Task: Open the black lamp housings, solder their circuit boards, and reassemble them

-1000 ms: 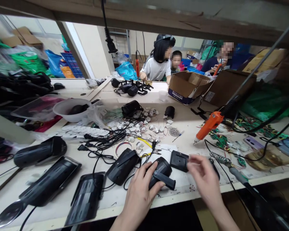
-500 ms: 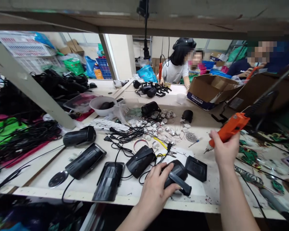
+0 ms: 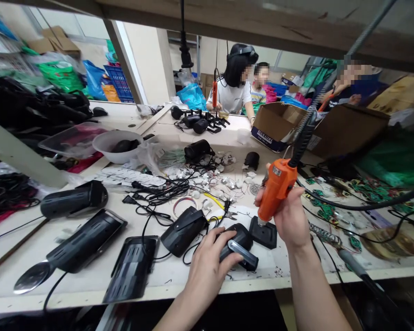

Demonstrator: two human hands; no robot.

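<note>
My left hand (image 3: 207, 259) is closed over a black plastic housing (image 3: 240, 233) with a flat bracket (image 3: 244, 255) across its near side. The housing lies on a white sheet near the bench's front edge. In my right hand (image 3: 291, 220) is an orange electric screwdriver (image 3: 275, 191), its nose tilted down toward a black rectangular cover (image 3: 265, 233); the cover partly hides behind the tool tip. Left of my hands lie several similar black housings, the nearest one (image 3: 184, 231) angled beside my left fingers, another (image 3: 133, 266) at the front edge.
Yellow-handled cutters (image 3: 224, 217), black cables (image 3: 169, 193) and small white parts (image 3: 224, 177) spread behind the housings. A soldering iron (image 3: 353, 264) and green circuit boards (image 3: 326, 209) are at right. A cardboard box (image 3: 272, 126), a white bowl (image 3: 115, 151) and other people (image 3: 232, 92) are farther back.
My right hand has swung the electric screwdriver left and turned it more upright, closer to the housing. My left hand stays on the housing. The whole view has shifted and tilted slightly.
</note>
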